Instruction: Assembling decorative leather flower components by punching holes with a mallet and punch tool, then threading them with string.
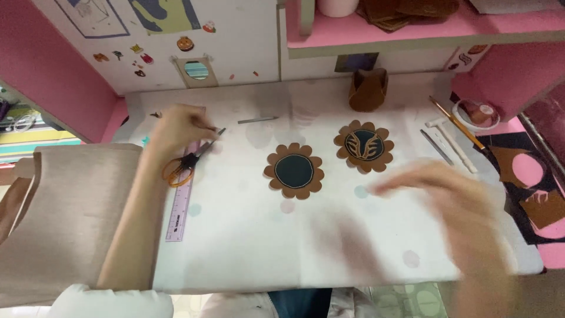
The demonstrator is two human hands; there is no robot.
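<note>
Resting on the scissors, the left hand pinches their blades; orange handles point toward the person (right hand is blurred, grip unclear).

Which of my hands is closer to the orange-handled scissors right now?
Left. Your left hand lies over the orange-handled scissors, at the ruler's top end. Your right hand is blurred, far across the table, right of the two flower-shaped leather pieces.

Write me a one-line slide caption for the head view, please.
Left hand rests by orange-handled scissors on a ruler; blurred right hand near two flower-shaped leather pieces.
</note>
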